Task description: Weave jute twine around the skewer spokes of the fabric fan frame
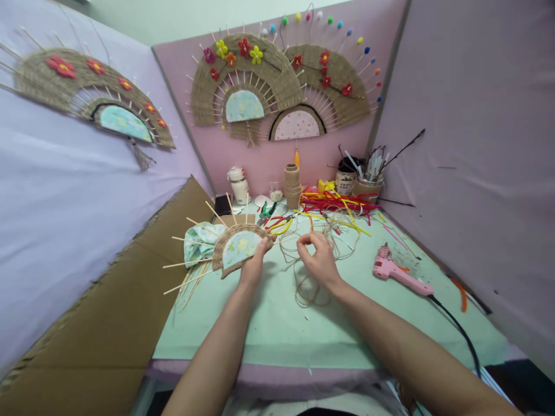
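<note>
My left hand grips a half-made fan by its lower right corner. The fan has a floral fabric semicircle, a band of woven jute and several wooden sticks radiating out to the left. My right hand is just right of it, fingers pinched on a strand of jute twine that loops loosely over the green table top. The twine runs from that hand toward the fan's edge.
A pink glue gun with a black cord lies at the right. Red and yellow pipe cleaners, pliers, scissors, a twine spool and jars of tools crowd the back. Finished fans hang on the walls. Brown cardboard leans at left.
</note>
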A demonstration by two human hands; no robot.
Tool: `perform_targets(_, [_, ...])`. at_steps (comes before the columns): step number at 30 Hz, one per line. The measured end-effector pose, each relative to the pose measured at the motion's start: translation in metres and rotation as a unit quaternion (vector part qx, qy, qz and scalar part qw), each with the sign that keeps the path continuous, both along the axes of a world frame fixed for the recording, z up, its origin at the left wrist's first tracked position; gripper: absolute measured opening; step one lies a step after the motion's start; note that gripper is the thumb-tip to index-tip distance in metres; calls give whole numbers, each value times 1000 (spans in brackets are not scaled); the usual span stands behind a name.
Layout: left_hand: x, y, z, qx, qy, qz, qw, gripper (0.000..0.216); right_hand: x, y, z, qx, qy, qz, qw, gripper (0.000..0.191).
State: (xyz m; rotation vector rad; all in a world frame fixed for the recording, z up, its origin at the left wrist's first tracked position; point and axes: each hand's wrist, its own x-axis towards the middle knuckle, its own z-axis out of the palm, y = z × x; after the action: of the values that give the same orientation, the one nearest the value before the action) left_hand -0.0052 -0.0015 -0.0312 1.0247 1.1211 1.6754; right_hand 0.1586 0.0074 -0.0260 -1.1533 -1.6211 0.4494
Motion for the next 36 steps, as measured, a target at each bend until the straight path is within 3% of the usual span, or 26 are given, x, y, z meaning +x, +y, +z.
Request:
perform_targets(5, [-1, -1, 1, -1, 44, -5, 999, 36, -7, 0, -7, -62, -44, 31, 997, 5])
perform_targets(10, [-1, 0, -1, -3, 54, -7, 999, 37, -11, 3, -13, -66, -67, 85, 992, 22])
perform_targets(17, [1, -1, -2, -8, 47, -13, 999, 40, -12, 2, -15, -89, -47, 119, 988, 18])
perform_targets(23, [0, 0, -3, -17, 55, 1, 998, 38, -10, -1, -14, -13, -62, 69, 996, 4])
perform_targets(28, [1, -1, -4, -21, 79, 3, 997, 39, -7, -3, -12, 55, -118, 44, 990, 9])
perform_targets(36, [3, -5, -1, -32, 144, -11, 989, 34, -5, -3, -8, 95, -147, 21, 984, 11])
